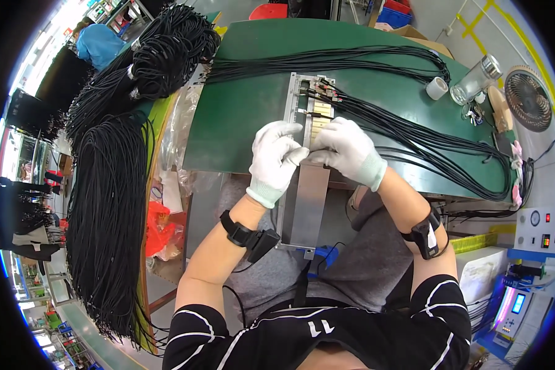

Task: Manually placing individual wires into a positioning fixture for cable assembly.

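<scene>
Both my hands wear white gloves and meet above the near part of a metal fixture (288,102) on the green table. My left hand (274,154) is closed in a pinch, its thumb and fingertips at the fixture's left side. Beside it my right hand (346,150) also pinches, fingertips almost touching the left ones. Whatever lies between the fingers is too small to make out. Several pale yellow blocks (320,123) line the fixture just beyond my hands. At its far end sit cable ends with small connectors (327,89), and their black cables (413,132) run off to the right.
Big bundles of black cables (108,209) hang at the left over a side table. More cables (327,60) lie across the table's far side. A glass bottle (476,79), a white roll (436,88) and a fan (528,98) stand at the right. A person (97,44) is far left.
</scene>
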A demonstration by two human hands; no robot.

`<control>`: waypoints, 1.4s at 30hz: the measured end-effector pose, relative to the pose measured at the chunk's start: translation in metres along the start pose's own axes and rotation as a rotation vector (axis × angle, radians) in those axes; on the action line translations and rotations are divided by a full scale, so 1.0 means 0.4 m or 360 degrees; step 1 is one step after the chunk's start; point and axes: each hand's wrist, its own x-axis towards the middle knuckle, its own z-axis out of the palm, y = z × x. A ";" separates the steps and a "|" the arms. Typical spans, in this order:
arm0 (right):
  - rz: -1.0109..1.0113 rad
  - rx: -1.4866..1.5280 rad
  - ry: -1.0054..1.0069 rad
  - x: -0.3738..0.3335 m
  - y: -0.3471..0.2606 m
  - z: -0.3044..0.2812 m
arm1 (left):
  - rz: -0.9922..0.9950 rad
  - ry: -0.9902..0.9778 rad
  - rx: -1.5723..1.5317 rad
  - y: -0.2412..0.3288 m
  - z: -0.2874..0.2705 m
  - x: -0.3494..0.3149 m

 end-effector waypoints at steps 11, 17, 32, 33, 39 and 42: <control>-0.0137 -0.0510 0.0271 -0.004 -0.027 0.009 | -0.0456 0.0015 -0.0352 0.000 0.016 0.000; -0.0052 -0.0572 0.0260 -0.009 -0.004 -0.029 | -0.0709 0.0162 -0.0506 -0.029 0.012 -0.009; 0.0211 -0.0331 0.0118 -0.032 0.041 -0.056 | -0.0487 0.0210 0.0074 -0.061 -0.006 -0.006; 0.0186 -0.0380 0.0123 -0.033 0.044 -0.056 | -0.0477 0.0179 0.0069 -0.067 -0.005 -0.007; 0.0130 -0.0547 0.0109 -0.041 0.043 -0.055 | -0.0422 0.0097 0.0172 -0.066 -0.003 -0.014; 0.0167 -0.0557 0.0047 -0.040 0.041 -0.061 | -0.0580 -0.0041 0.0073 -0.068 -0.012 -0.010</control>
